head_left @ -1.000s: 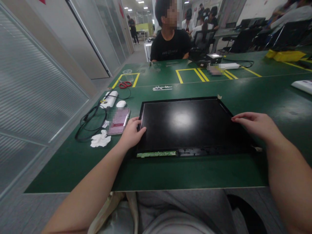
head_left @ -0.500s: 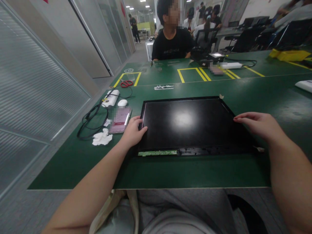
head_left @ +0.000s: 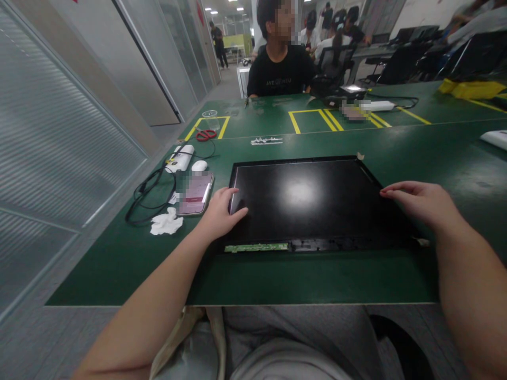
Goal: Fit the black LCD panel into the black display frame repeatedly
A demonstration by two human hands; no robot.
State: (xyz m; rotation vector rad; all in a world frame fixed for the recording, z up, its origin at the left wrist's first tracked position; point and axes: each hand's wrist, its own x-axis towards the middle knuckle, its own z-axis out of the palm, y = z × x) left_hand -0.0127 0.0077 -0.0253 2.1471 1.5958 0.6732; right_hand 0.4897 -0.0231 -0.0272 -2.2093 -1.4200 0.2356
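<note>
A black display panel (head_left: 317, 206) lies flat on the green table in front of me, with a bright reflection on its screen. Along its near edge sits a narrow green circuit board (head_left: 256, 247). My left hand (head_left: 224, 214) is at the panel's left edge, thumb and fingers apart, their tips reaching over the frame. On the opposite side, my right hand (head_left: 420, 200) has thumb and fingertips pinched together at the right edge of the frame. Small pale tape tabs stick out at the panel's two right corners.
To the left lie a phone (head_left: 195, 194), crumpled tissue (head_left: 167, 221), a white mouse-shaped object (head_left: 199, 165), a white power strip (head_left: 180, 158), black cables and red-handled scissors (head_left: 206, 135). White strips (head_left: 266, 141) lie beyond the panel. A person (head_left: 279, 68) sits across the table.
My left hand has shifted slightly to the right, its thumb and fingers now spread wider and reaching further over the panel's edge. My right hand and the panel stay put.
</note>
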